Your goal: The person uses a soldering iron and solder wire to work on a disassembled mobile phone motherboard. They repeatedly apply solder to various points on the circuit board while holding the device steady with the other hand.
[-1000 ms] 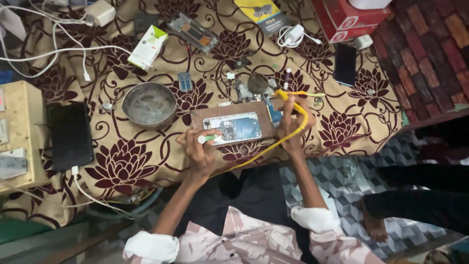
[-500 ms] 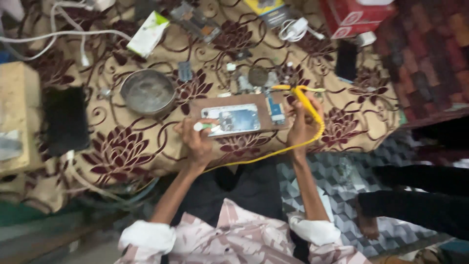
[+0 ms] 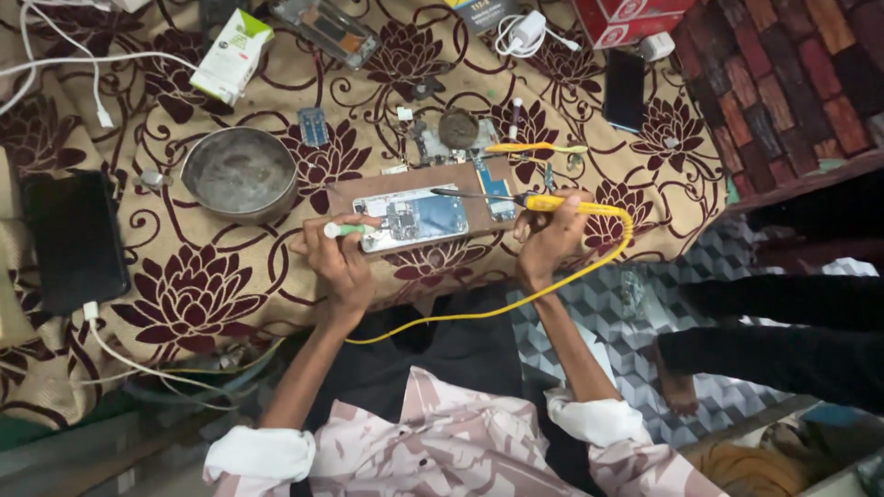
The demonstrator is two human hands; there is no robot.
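An opened phone with its circuit board showing lies on a brown wooden board on the patterned cloth. My left hand grips a small white and green tool at the phone's left end. In my right hand is a yellow soldering iron, its thin dark tip reaching left over the phone's upper right part. The iron's yellow cord loops down across my lap.
A round metal bowl stands left of the board. A black phone on a white cable lies at far left, another dark phone at upper right. Yellow tweezers, small parts, a white box and a charger lie behind. Another person's legs are at right.
The soldering iron has come down from pointing away to lying flat, tip leftwards over the phone. My left hand stays at the phone's left end. The camera view has shifted.
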